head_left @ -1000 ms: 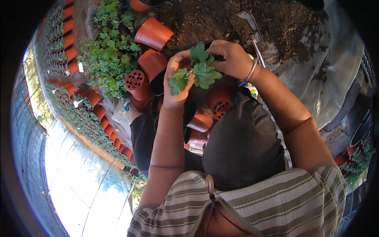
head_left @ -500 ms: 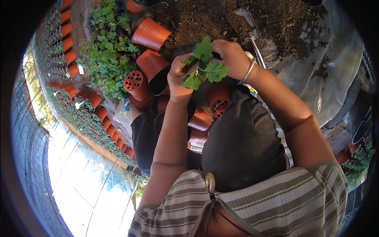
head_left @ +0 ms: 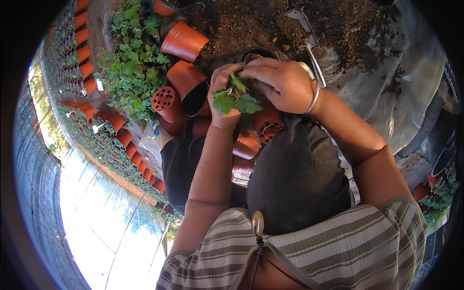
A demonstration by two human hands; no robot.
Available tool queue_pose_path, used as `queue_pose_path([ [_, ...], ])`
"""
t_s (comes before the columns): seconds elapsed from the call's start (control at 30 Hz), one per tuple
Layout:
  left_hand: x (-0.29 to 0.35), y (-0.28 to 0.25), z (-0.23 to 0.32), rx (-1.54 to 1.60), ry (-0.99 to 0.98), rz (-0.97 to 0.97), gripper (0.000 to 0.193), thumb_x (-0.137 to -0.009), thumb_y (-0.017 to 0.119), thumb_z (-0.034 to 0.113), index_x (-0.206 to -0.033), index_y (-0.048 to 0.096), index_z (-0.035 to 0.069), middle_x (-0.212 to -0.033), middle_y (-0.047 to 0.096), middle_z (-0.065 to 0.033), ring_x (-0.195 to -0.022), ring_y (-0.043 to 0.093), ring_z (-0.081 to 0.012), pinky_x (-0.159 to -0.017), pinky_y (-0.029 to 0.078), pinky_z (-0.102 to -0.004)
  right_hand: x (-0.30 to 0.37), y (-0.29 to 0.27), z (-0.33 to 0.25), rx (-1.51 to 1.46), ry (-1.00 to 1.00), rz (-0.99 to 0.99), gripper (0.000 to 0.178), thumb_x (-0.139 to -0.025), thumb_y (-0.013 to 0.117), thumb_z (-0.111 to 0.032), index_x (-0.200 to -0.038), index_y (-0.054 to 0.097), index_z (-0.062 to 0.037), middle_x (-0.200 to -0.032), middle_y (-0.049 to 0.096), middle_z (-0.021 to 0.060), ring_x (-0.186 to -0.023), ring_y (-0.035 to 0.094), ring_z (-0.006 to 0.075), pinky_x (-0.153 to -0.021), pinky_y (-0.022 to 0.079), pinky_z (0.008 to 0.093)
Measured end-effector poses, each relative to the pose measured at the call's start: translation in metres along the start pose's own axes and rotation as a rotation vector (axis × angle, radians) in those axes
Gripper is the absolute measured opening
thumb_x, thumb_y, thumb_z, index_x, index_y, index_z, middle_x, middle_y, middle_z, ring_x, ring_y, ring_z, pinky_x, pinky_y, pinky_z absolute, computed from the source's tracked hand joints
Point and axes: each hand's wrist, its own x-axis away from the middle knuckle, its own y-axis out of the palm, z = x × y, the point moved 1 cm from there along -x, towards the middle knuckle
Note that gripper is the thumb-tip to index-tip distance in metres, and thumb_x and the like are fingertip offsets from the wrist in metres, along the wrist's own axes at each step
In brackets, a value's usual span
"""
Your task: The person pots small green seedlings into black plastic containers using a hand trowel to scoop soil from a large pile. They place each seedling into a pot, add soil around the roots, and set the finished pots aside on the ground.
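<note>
A small green leafy seedling (head_left: 235, 99) is between my two hands, its lobed leaves hanging toward me. My left hand (head_left: 223, 89) is closed around its stem side, with the fingertips partly hidden by leaves. From the other side my right hand (head_left: 289, 86) closes its fingers against the seedling, the tips hidden near the leaves. Just beyond the fingers shows the dark rim of a pot (head_left: 258, 50) with soil in it. Below the right hand lies a red-brown pot (head_left: 268, 126) with holes in its base.
Loose soil (head_left: 348, 34) with a metal scoop (head_left: 314, 63) lies ahead on plastic sheeting (head_left: 396, 106). Terracotta-coloured pots (head_left: 184, 41) lie tipped at the left. Beside them is a mass of leafy plants (head_left: 133, 67). Rows of potted plants (head_left: 128, 140) stretch along the far left.
The seedling has lowered and tilted, its leaves drawn closer together. My right hand has turned over and moved down toward the left one. The dark pot rim now shows beyond my hands.
</note>
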Motion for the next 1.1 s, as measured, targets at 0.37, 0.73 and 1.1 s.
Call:
queue_pose_path([
  [0.37, 0.003, 0.001, 0.010, 0.778, -0.757, 0.139, 0.021, -0.092, 0.057, 0.014, -0.111, 0.057, 0.006, -0.098, 0.060, -0.0034, -0.084, 0.057, -0.0117, -0.075, 0.048, -0.0258, 0.005, 0.002, 0.002, 0.322, 0.006, -0.011, 0.042, -0.066, 0.075, -0.020, -0.104, 0.060, -0.0098, -0.092, 0.059, 0.0066, -0.081, 0.062, 0.0275, -0.068, 0.052, 0.0395],
  [0.73, -0.001, -0.003, 0.020, 1.013, -0.719, -0.216, 0.046, -0.085, 0.068, 0.018, -0.124, 0.051, 0.001, -0.111, 0.061, -0.0073, -0.093, 0.062, -0.0160, -0.085, 0.049, -0.0311, 0.002, 0.006, 0.009, 0.052, 0.179, 0.096, 0.031, -0.071, 0.073, -0.018, -0.099, 0.061, -0.0103, -0.086, 0.063, 0.0087, -0.076, 0.064, 0.0303, -0.064, 0.052, 0.0377],
  [1.1, 0.015, 0.002, -0.019, 0.266, -0.392, -0.060, 0.026, -0.081, 0.069, 0.006, -0.105, 0.059, 0.003, -0.108, 0.059, -0.0090, -0.094, 0.060, -0.0200, -0.081, 0.050, -0.0328, 0.024, -0.027, 0.020, 0.295, 0.082, 0.172, 0.022, -0.079, 0.067, -0.014, -0.101, 0.065, -0.0117, -0.094, 0.063, 0.0083, -0.080, 0.064, 0.0293, -0.066, 0.053, 0.0375],
])
